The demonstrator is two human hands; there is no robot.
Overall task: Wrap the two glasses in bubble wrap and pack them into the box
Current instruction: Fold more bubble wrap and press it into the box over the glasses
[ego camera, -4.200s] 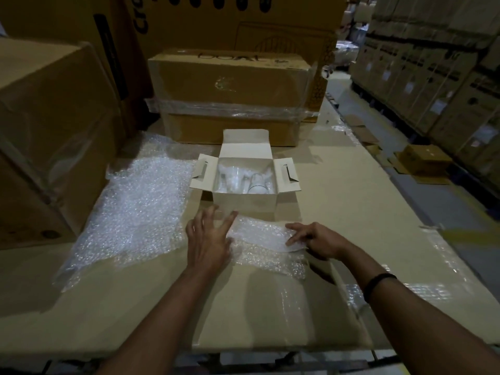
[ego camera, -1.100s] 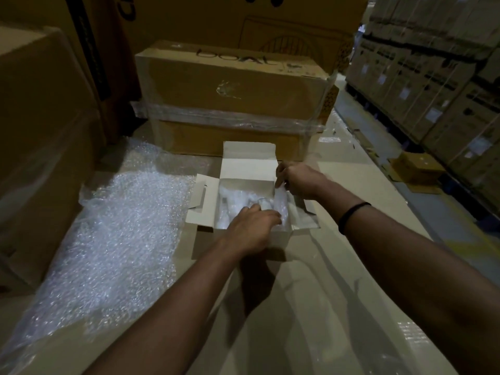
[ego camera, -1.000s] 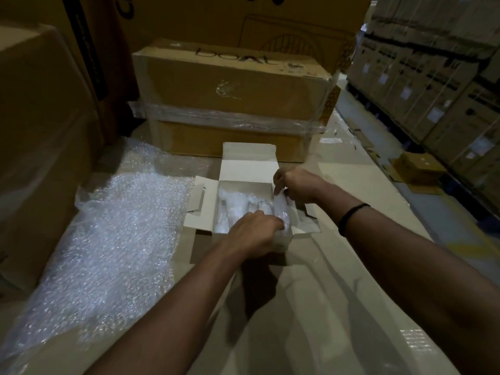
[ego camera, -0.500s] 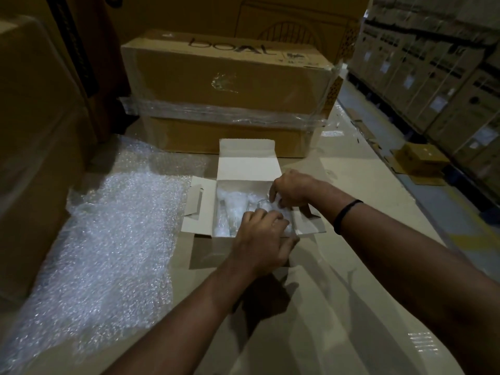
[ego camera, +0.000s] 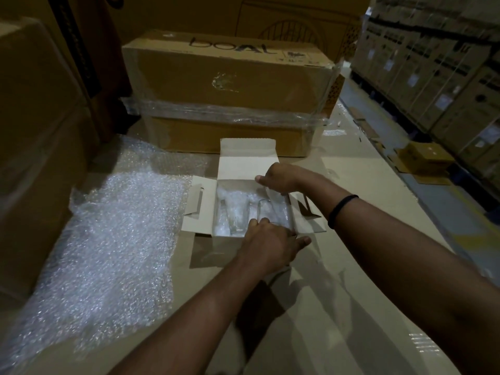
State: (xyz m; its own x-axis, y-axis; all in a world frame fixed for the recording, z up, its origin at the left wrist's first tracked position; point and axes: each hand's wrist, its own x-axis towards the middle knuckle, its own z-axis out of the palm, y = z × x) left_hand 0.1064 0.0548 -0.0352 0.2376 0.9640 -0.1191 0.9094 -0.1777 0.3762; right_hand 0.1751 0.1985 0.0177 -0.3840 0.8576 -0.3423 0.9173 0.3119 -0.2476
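Moved into the box (ego camera: 205,204), the wrapped glass (ego camera: 276,209) hides partly under left hand (ego camera: 270,244).

You have one word you can read: "DOAL", in thin dark capitals on the top face of the long brown carton (ego camera: 230,85) banded with clear film, just behind the small open box (ego camera: 247,161). A smaller mark sits to the right of that word, too blurred to read. The tall carton (ego camera: 270,14) behind carries a thin line drawing with an arched shape, no legible words. The stacked cartons (ego camera: 433,66) on your right wear white labels (ego camera: 443,100) and dark print, all too small to make out.
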